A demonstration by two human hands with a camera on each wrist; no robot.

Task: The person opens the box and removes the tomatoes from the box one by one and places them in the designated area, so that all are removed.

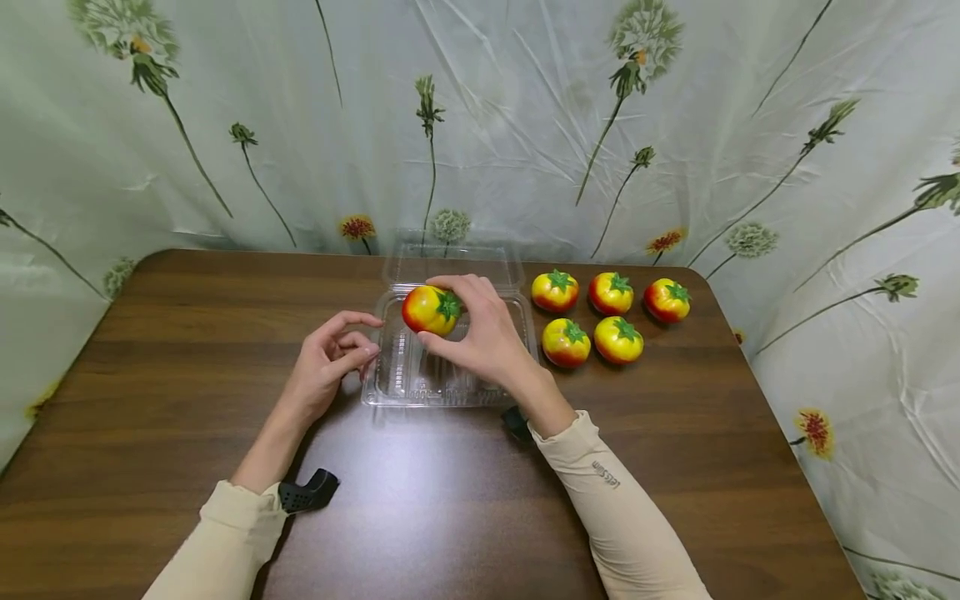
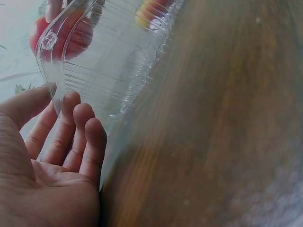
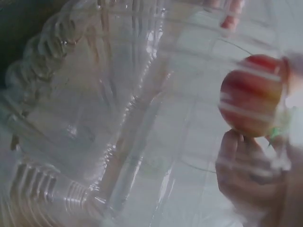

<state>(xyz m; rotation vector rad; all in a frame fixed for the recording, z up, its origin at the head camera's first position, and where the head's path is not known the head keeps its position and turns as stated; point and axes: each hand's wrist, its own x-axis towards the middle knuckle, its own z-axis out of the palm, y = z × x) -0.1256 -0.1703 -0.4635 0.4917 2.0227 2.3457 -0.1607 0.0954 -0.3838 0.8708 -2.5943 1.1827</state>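
Note:
My right hand grips a red-and-yellow tomato with a green star-shaped top, between thumb and fingers. It holds the tomato over a clear plastic clamshell container, whose lid stands open at the back. At the container's left edge is my left hand; the left wrist view shows its thumb at the rim and its other fingers bent close below. Through the blurred clear plastic in the right wrist view, the held tomato appears above the fingertips.
Several more tomatoes sit in two rows to the right of the container. The brown wooden table ends at a flowered curtain behind. Each wrist wears a black device.

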